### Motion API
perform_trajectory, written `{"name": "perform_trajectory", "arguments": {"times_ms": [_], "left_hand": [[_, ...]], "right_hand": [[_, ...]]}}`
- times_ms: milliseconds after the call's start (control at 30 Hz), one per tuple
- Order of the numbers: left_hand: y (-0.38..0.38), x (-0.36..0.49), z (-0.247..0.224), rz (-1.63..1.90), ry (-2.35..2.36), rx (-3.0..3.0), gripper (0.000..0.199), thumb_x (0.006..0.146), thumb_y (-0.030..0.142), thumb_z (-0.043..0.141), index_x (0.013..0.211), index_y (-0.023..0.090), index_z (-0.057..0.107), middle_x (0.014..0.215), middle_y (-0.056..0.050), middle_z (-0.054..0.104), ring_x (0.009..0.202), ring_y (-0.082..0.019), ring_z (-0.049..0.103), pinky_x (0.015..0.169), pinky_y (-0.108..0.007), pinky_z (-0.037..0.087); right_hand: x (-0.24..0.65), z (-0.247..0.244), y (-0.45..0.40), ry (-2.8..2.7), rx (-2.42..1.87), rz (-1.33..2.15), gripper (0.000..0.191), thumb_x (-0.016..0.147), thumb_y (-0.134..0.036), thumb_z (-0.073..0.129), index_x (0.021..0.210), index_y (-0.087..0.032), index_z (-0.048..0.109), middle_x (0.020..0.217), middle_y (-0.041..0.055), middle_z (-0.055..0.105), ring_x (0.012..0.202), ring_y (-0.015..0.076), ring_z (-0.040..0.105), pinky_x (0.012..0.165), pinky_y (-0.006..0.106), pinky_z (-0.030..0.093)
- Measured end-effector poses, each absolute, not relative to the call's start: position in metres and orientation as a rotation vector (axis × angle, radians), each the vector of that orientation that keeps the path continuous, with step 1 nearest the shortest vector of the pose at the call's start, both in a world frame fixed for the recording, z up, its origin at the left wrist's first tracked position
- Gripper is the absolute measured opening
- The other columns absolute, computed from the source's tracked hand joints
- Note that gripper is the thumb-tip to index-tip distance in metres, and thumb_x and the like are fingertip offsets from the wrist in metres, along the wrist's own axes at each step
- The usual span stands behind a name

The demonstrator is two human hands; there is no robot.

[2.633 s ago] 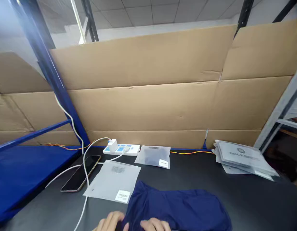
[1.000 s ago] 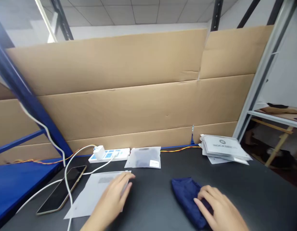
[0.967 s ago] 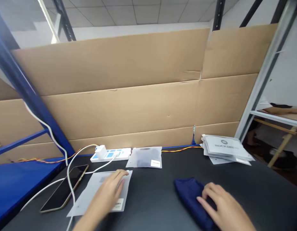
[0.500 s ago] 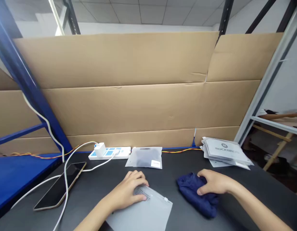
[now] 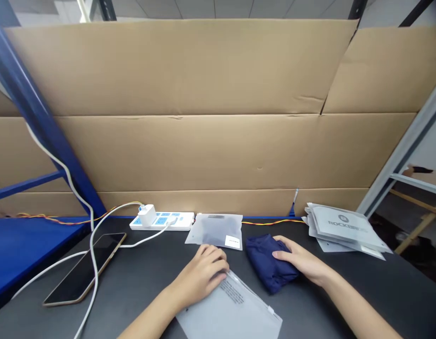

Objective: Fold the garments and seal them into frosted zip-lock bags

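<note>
My left hand (image 5: 208, 273) is closed on the upper left corner of a frosted zip bag (image 5: 235, 315), thumb on top beside small printed text. The bag lies flat on the black table, its slider at the right end of the zip edge. My right hand (image 5: 299, 259) grips a bundle of folded navy fabric (image 5: 269, 263) from its right side, thumb on top and fingers mostly hidden behind. The bundle sits just beyond the bag's zip edge, apart from it.
Behind the hands lies a filled frosted bag (image 5: 216, 230) with a white label. A stack of frosted bags (image 5: 348, 228) is at back right. On the left are a phone (image 5: 85, 268), white cables (image 5: 94, 254) and a power strip (image 5: 178, 221). Cardboard (image 5: 203, 150) walls the back.
My right hand has brought the navy bundle left, closer to the zip bag. The left hand and zip bag appear a little further right, while the camera view has tilted down.
</note>
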State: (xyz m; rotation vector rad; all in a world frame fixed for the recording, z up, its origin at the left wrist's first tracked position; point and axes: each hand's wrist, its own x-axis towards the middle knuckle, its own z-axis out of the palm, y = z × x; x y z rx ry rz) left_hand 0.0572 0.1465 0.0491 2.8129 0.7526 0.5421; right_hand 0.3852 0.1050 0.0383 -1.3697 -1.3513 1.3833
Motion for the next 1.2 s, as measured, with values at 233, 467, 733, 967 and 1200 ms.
{"name": "perform_trajectory", "arguments": {"times_ms": [233,467,733,967,1200], "left_hand": [[0.139,0.063,0.048,0.56,0.658,2.879,0.012,0.095,0.018,0.051,0.089,0.022,0.061,0.095,-0.002,0.063,0.09,-0.018,0.056,0.092,-0.035,0.039],[0.134,0.063,0.055,0.519,0.699,2.784,0.015,0.096,0.014,0.046,0.096,0.024,0.057,0.092,0.001,0.066,0.089,-0.016,0.059,0.106,-0.04,0.031],[0.13,0.069,0.052,0.605,0.813,2.834,0.013,0.097,0.017,0.047,0.092,0.024,0.057,0.086,0.002,0.066,0.092,-0.018,0.059,0.105,-0.043,0.029],[0.13,0.071,0.055,0.551,0.879,2.791,0.013,0.097,0.014,0.045,0.092,0.022,0.054,0.092,0.001,0.064,0.095,-0.018,0.058,0.098,-0.041,0.033],[0.14,0.056,0.054,0.469,0.934,2.567,0.009,0.096,0.03,0.054,0.091,0.023,0.058,0.101,-0.002,0.059,0.107,-0.023,0.047,0.101,-0.042,0.034]], "right_hand": [[0.355,0.043,0.098,-1.218,-1.102,1.566,0.049,0.078,-0.039,0.073,0.124,-0.026,0.061,0.124,0.0053,0.067,0.118,0.0271,0.061,0.101,0.04,0.046],[0.332,0.038,0.093,-1.186,-1.06,1.42,0.048,0.08,-0.041,0.074,0.123,-0.028,0.057,0.127,0.004,0.064,0.124,0.0248,0.055,0.108,0.041,0.04],[0.333,0.048,0.086,-1.107,-0.981,1.734,0.04,0.076,-0.028,0.074,0.115,-0.029,0.061,0.114,0.0012,0.067,0.108,0.0219,0.064,0.089,0.033,0.052],[0.308,0.038,0.078,-0.972,-0.956,1.813,0.044,0.081,-0.025,0.066,0.122,-0.032,0.051,0.117,0.0025,0.058,0.1,0.0281,0.066,0.06,0.039,0.063],[0.314,0.036,0.076,-1.154,-0.926,1.844,0.057,0.078,-0.022,0.069,0.129,-0.034,0.046,0.121,0.0013,0.057,0.071,0.0133,0.067,0.05,0.024,0.059]]}}
